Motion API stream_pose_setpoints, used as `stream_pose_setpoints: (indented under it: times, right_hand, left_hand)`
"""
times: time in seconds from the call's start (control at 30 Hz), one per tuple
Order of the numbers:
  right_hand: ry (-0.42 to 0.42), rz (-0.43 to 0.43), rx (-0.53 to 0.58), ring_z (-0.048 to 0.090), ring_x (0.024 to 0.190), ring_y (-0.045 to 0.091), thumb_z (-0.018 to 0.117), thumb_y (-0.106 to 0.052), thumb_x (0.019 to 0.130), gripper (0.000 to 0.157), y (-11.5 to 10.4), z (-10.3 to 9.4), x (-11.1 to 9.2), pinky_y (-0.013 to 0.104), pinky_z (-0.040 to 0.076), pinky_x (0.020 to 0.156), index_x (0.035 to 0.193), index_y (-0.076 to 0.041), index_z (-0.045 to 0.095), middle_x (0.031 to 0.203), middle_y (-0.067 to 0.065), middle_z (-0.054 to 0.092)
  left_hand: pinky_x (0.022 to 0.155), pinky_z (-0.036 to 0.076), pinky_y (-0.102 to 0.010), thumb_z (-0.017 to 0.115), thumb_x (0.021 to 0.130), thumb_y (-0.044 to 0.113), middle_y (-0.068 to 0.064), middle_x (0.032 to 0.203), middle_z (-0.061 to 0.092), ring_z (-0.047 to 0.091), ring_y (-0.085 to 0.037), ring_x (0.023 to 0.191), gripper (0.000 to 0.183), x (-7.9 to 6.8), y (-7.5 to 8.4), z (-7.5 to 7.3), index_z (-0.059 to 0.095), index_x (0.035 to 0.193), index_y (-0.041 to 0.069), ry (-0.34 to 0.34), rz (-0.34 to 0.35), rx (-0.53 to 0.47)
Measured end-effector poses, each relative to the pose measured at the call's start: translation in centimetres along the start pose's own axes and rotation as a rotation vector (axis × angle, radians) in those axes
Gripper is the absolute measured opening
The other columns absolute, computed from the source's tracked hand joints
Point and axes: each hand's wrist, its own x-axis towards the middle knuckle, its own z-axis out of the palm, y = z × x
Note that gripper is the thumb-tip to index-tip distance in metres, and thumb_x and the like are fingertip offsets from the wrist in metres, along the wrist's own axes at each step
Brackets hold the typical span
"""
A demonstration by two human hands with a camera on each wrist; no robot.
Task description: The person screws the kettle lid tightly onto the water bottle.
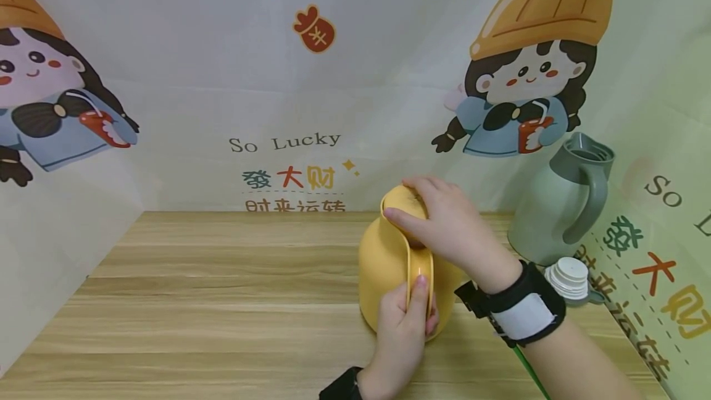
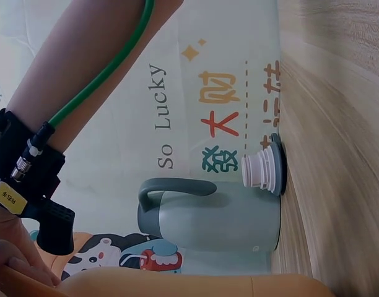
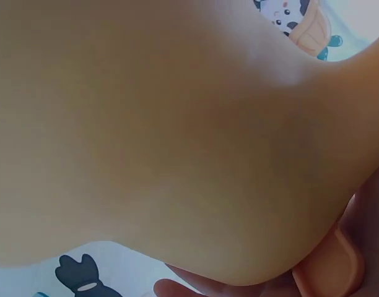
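Yellow jug (image 1: 383, 276), hand-held, flask (image 2: 208, 219), its mark (image 2: 256, 249) in left-wrist view only

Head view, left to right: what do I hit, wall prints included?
Cartoon figure at the left edge → back-wall "So Lucky" lettering → yellow jug → grey-green jug.

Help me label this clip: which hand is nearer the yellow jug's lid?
Right. The right hand is on the lid; the left hand is lower, gripping the handle.
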Motion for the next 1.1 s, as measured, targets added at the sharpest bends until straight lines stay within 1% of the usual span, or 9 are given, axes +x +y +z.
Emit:
stream_pose_setpoints:
  times: [0.17, 0.27, 0.4, 0.43, 0.63, 0.87, 0.97, 1.1]
  right_hand:
    - [0.005, 0.003, -0.002, 0.042, 0.11, 0.034, 0.054, -0.054, 0.086, 0.063, -0.1, 0.1, -0.2, 0.049, 0.039, 0.087, 0.13, -0.01, 0.046, 0.126, 0.012, 0.046]
    - [-0.009, 0.013, 0.001, 0.04, 0.113, 0.036, 0.056, -0.052, 0.085, 0.064, -0.2, 0.1, -0.3, 0.051, 0.038, 0.089, 0.132, -0.01, 0.044, 0.131, 0.016, 0.042]
    - [-0.027, 0.032, 0.004, 0.035, 0.119, 0.041, 0.056, -0.051, 0.085, 0.066, -0.3, 0.1, -0.4, 0.054, 0.035, 0.093, 0.134, -0.009, 0.042, 0.136, 0.022, 0.034]
    - [-0.027, 0.035, 0.005, 0.035, 0.118, 0.04, 0.056, -0.05, 0.085, 0.066, -0.3, 0.1, -0.4, 0.053, 0.035, 0.092, 0.134, -0.008, 0.042, 0.136, 0.021, 0.035]
    - [-0.027, 0.063, -0.009, 0.041, 0.109, 0.038, 0.054, -0.05, 0.086, 0.066, -0.8, 0.1, -0.3, 0.05, 0.04, 0.087, 0.134, -0.007, 0.04, 0.128, 0.018, 0.042]
    - [-0.035, 0.132, -0.043, 0.038, 0.11, 0.043, 0.052, -0.052, 0.087, 0.069, -1.5, 0.4, -0.4, 0.055, 0.038, 0.087, 0.136, -0.006, 0.036, 0.131, 0.024, 0.037]
    - [-0.026, 0.163, -0.062, 0.039, 0.108, 0.043, 0.051, -0.053, 0.088, 0.07, -1.8, 0.5, -0.4, 0.056, 0.038, 0.085, 0.136, -0.005, 0.035, 0.129, 0.025, 0.037]
    - [-0.024, 0.208, -0.076, 0.037, 0.107, 0.043, 0.05, -0.054, 0.088, 0.072, -2.2, 0.7, -0.4, 0.056, 0.038, 0.085, 0.137, -0.004, 0.033, 0.128, 0.026, 0.036]
  left_hand:
    - [0.041, 0.028, -0.017, 0.035, 0.101, 0.008, -0.015, 0.045, 0.038, 0.035, -0.01, 0.042, 0.044, -0.3, -0.3, 0.2, 0.043, 0.059, -0.001, 0.014, 0.028, 0.027]
    - [0.044, 0.029, -0.016, 0.036, 0.102, 0.01, -0.015, 0.046, 0.039, 0.036, -0.011, 0.043, 0.044, -0.4, -0.3, 0.3, 0.044, 0.06, 0.0, 0.028, 0.041, 0.041]
    - [0.044, 0.029, -0.016, 0.035, 0.102, 0.009, -0.014, 0.046, 0.039, 0.036, -0.011, 0.043, 0.043, -0.4, -0.3, 0.3, 0.044, 0.06, 0.0, 0.023, 0.045, 0.043]
    - [0.043, 0.029, -0.016, 0.034, 0.102, 0.008, -0.014, 0.046, 0.039, 0.036, -0.012, 0.042, 0.043, -0.4, -0.3, 0.3, 0.044, 0.06, 0.0, 0.017, 0.045, 0.042]
    - [0.041, 0.028, -0.018, 0.033, 0.101, 0.004, -0.013, 0.046, 0.037, 0.034, -0.012, 0.041, 0.043, -0.1, 0.1, 0.1, 0.042, 0.06, -0.001, -0.007, 0.021, 0.005]
    - [0.042, 0.029, -0.018, 0.033, 0.102, 0.009, -0.015, 0.047, 0.037, 0.035, -0.012, 0.042, 0.044, -0.1, 0.1, 0.0, 0.042, 0.061, -0.003, -0.008, -0.029, -0.011]
    - [0.042, 0.028, -0.017, 0.033, 0.102, 0.009, -0.016, 0.047, 0.037, 0.035, -0.011, 0.042, 0.044, -0.1, 0.0, 0.0, 0.042, 0.06, -0.003, -0.008, -0.03, -0.017]
    - [0.04, 0.027, -0.018, 0.032, 0.102, 0.007, -0.015, 0.047, 0.036, 0.033, -0.009, 0.041, 0.044, -0.1, -0.2, -0.1, 0.04, 0.06, -0.002, -0.021, -0.005, -0.04]
